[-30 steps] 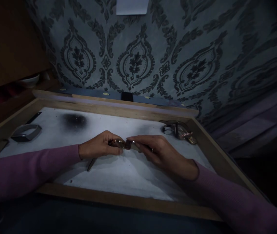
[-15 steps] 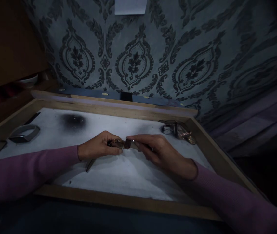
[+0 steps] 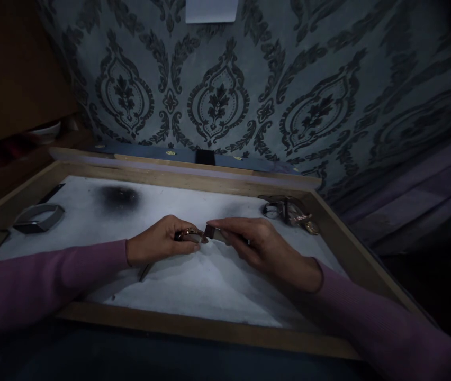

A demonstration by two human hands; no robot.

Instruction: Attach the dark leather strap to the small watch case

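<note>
My left hand (image 3: 164, 241) is closed around a shiny gold-toned metal piece (image 3: 189, 233), pinched between thumb and fingers; its far end pokes out to the right. Opposite it, my right hand (image 3: 263, 246) grips a small flat brush (image 3: 210, 232) with a dark brown tip and a silvery part behind it. The tip points left, very close to the metal piece; in the dim light I cannot tell whether they touch. Both hands are over the white sheet (image 3: 170, 296). A thin dark strip (image 3: 144, 271) lies below my left wrist, partly hidden.
A wooden rim (image 3: 209, 325) frames the sheet. At its left lies a grey angular band (image 3: 38, 218), at its far right a heap of gold-toned metal items (image 3: 297, 216) beside a round dial (image 3: 272, 210). A black smudge (image 3: 120, 197) marks the sheet. Patterned wallpaper (image 3: 217, 100) rises behind.
The brush tip has drawn slightly away to the right from the metal piece and shows more of its flat side. The metal piece has turned a little in my left hand.
</note>
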